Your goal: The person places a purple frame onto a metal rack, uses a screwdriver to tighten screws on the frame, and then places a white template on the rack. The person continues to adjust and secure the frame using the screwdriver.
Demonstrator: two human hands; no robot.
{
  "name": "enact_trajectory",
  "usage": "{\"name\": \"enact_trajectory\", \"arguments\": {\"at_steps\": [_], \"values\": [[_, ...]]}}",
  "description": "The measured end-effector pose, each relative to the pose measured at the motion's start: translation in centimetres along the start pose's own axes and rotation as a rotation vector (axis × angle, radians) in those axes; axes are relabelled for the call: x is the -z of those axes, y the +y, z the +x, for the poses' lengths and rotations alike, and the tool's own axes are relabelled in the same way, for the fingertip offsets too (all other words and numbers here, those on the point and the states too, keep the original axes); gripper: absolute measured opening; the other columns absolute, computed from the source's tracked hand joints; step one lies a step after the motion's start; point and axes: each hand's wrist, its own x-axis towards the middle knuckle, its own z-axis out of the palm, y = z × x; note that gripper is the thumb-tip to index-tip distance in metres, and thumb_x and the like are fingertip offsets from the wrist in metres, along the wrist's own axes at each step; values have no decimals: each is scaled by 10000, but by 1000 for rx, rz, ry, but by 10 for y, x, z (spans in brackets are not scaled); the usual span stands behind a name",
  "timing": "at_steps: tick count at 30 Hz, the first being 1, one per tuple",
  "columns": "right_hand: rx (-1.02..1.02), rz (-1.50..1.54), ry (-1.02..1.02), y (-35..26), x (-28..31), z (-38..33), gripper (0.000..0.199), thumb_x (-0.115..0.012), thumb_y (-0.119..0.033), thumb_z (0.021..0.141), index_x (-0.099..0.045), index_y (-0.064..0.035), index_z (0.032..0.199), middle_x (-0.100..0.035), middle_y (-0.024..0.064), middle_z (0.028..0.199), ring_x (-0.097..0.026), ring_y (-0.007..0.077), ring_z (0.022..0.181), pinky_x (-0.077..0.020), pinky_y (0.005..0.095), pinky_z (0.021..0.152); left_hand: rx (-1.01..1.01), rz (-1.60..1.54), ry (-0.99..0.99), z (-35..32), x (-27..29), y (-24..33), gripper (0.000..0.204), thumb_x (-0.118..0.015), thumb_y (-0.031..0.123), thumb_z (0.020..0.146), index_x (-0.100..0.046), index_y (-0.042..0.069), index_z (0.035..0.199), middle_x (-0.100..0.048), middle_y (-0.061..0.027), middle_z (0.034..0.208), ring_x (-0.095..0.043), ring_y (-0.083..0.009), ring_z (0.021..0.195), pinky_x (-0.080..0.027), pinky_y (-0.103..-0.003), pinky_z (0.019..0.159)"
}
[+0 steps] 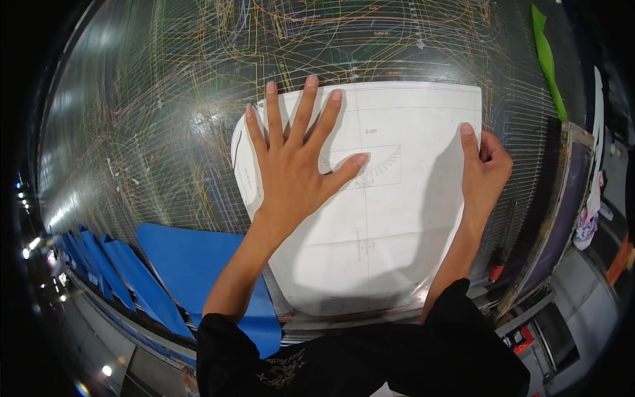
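A large white paper pattern piece [390,218] with thin printed lines and a curved left edge lies in front of me on a dark table [172,139]. Across its upper left part my left hand [294,155] rests palm down, fingers spread wide, with the fingertips close to the far edge. My right hand [486,162] is at the pattern's right edge, thumb on top and the other fingers curled at the rim, pinching it. The undersides of those curled fingers are hidden. Beside my left forearm lies a broad blue sheet of material [182,255].
Many coloured drawn lines cover the tabletop. Several narrower blue pieces [142,274] lie along its near left edge. At the far right is a bright green strip [545,63]. A wood-edged frame [546,212] and a small red object [496,272] stand on the right.
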Motion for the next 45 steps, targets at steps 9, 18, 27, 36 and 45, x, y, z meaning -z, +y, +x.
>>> {"name": "enact_trajectory", "arguments": {"at_steps": [9, 18, 27, 36, 45], "values": [[28, 25, 22, 8, -5, 0, 387, -884, -316, 945, -771, 54, 935, -486, -37, 707, -350, 85, 662, -281, 300, 577, 2, 1, -1, -1, -2, -1, 947, -750, 714, 900, -499, 212, 1663, -320, -129, 1788, -96, -507, 1665, -5, -784, 1254], [-33, -5, 24, 2, -4, -1, 390, -892, -324, 934, -771, 46, 921, -487, -32, 703, -362, 85, 670, -288, 298, 589, 7, -5, 0, 0, -2, -1, 938, -752, 713, 900, -502, 227, 1661, -322, -125, 1788, -97, -503, 1666, -10, -785, 1254], [12, -11, 58, 1, -8, -2, 388, -874, -306, 936, -762, 65, 926, -568, -3, 735, -433, 94, 674, -359, 309, 606, 4, 34, -3, -1, -4, -1, 943, -746, 726, 896, -501, 233, 1662, -323, -103, 1790, -102, -492, 1667, -14, -780, 1261], [-26, 11, 45, -11, -7, -2, 374, -870, -295, 921, -762, 61, 878, -567, 10, 690, -433, 87, 641, -345, 312, 579, -17, 83, -3, -2, -8, -3, 960, -731, 728, 903, -454, 247, 1686, -287, -95, 1802, -81, -498, 1666, -23, -791, 1262], [-32, 1, 30, -16, -4, -1, 354, -862, -299, 915, -790, 46, 891, -540, -2, 621, -395, 76, 594, -313, 318, 558, -23, 100, -10, -2, -7, -2, 954, -729, 715, 908, -439, 259, 1694, -279, -87, 1806, -66, -509, 1664, -41, -810, 1249]]}}
